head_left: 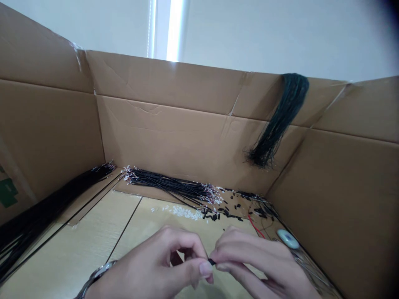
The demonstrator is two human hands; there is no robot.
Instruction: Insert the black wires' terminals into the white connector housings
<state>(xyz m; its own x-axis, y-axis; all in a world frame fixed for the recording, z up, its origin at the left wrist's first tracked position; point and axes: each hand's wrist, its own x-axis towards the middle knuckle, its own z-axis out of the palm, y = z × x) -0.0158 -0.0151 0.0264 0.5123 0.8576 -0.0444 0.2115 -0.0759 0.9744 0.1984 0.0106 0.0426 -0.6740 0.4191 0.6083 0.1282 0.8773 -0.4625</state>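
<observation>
My left hand [156, 265] and my right hand [262, 261] meet low in the middle of the head view, fingertips almost touching. Between them a short black tube-like piece [212, 261] is pinched, held by thumb and forefinger on either side. Most of it is covered by the fingertips. Beyond the hands lie small white pieces [187, 212] in a loose heap, and several short black tube pieces [215, 216] are scattered to their right. A bundle of black wires [171, 182] with white and reddish ends rests behind them.
Cardboard walls [187, 137] enclose the wooden table [90, 236]. Another long black wire bundle [59, 191] runs along the left. Dark green strands [280, 120] hang over the back wall. At right are a red wire [256, 226], a pale rounded object [287, 238] and thin metal tools [311, 272].
</observation>
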